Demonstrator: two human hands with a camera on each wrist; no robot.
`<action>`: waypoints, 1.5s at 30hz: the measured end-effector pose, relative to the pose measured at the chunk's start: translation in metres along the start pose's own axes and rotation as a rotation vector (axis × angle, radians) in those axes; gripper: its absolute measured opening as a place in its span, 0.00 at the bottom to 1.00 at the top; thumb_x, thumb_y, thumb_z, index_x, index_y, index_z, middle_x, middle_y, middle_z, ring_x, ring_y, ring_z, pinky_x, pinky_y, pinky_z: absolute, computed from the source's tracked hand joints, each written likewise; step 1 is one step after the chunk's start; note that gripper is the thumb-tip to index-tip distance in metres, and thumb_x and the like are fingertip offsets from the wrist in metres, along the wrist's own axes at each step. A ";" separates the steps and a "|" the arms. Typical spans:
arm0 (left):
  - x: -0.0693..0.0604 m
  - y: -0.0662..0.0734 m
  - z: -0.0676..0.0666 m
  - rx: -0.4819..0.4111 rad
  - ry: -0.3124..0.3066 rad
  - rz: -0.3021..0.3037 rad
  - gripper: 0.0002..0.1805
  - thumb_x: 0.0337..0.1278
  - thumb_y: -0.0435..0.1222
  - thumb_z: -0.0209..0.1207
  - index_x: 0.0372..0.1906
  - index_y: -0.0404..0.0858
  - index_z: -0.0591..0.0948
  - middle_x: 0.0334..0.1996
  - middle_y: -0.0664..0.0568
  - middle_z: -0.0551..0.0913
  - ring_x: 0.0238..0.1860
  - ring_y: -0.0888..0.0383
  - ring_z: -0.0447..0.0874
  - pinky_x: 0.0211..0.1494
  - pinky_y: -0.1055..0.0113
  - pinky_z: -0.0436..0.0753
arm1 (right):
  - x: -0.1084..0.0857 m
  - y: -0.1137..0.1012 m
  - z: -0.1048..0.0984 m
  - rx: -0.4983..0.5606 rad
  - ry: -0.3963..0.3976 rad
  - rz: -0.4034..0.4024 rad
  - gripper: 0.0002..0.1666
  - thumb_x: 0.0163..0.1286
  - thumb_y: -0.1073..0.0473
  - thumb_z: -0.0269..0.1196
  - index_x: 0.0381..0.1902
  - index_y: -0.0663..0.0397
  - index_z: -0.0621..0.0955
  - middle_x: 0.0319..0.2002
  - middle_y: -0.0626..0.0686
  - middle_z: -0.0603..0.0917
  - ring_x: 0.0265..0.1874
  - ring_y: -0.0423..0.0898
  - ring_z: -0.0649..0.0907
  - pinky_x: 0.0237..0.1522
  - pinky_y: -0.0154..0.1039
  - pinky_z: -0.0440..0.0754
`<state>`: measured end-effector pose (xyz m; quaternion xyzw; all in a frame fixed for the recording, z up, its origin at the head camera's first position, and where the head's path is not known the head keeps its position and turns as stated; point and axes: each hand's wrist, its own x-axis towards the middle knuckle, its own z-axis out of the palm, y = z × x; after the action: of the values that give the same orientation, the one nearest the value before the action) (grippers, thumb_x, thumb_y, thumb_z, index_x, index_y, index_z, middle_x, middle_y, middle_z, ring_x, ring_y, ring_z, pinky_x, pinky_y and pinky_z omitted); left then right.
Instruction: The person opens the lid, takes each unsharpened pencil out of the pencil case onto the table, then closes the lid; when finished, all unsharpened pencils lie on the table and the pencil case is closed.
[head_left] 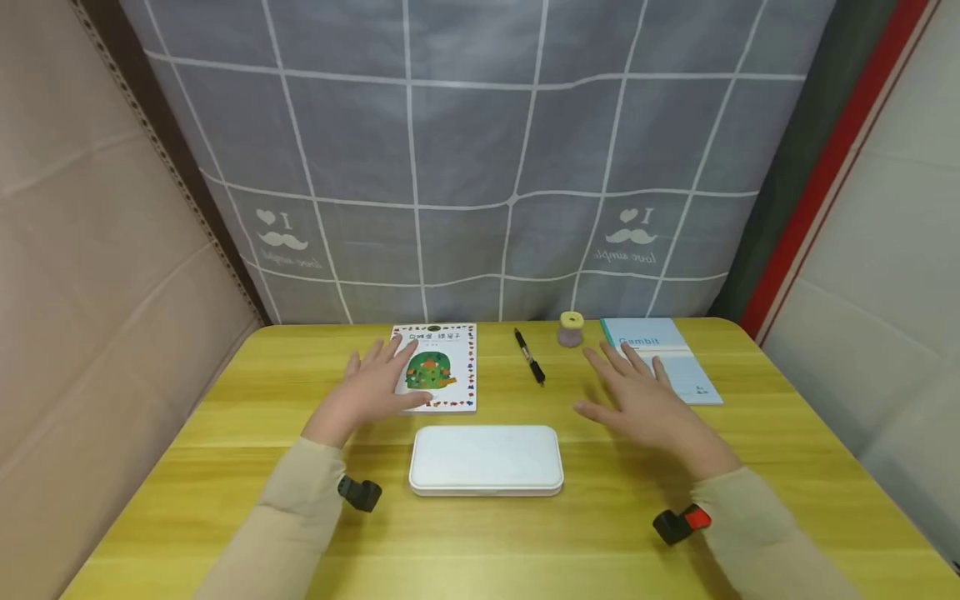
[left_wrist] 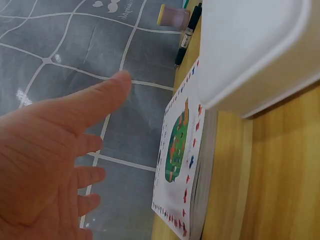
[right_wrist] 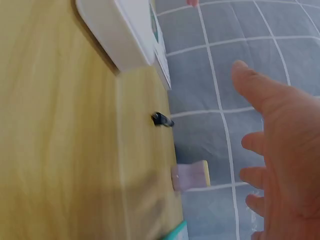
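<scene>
My left hand (head_left: 365, 390) hovers with spread fingers over the left side of a white booklet (head_left: 461, 367) with a green picture; in the left wrist view the hand (left_wrist: 45, 150) holds nothing. My right hand (head_left: 643, 402), fingers spread, is above the table beside a light blue notebook (head_left: 693, 375) marked "Gambit", its fingertips overlapping the notebook's left part in the head view. A white case (head_left: 486, 460) lies closed between the forearms. Between the hands lies a black pen (head_left: 529, 357), with a purple spool (head_left: 571, 330) with a yellow top to its right.
The wooden table (head_left: 480, 550) ends at a grey curtain (head_left: 465, 150) with white lines behind the objects. Pale fabric (head_left: 112, 208) hangs on the left, and a white panel (head_left: 870, 250) with a red edge stands on the right.
</scene>
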<state>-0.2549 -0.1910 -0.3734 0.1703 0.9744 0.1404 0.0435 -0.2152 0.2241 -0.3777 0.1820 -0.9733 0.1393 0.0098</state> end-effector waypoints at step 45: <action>-0.060 0.001 0.063 -0.184 -0.039 0.395 0.53 0.47 0.53 0.79 0.78 0.43 0.69 0.74 0.46 0.69 0.74 0.47 0.67 0.73 0.46 0.71 | -0.009 -0.048 0.067 0.296 -0.100 -0.336 0.40 0.56 0.35 0.79 0.62 0.39 0.77 0.65 0.44 0.78 0.64 0.45 0.77 0.67 0.51 0.76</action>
<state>-0.1901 -0.1939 -0.4313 0.3558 0.9042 0.2311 0.0494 -0.1873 0.1659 -0.4300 0.3476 -0.8975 0.2679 -0.0425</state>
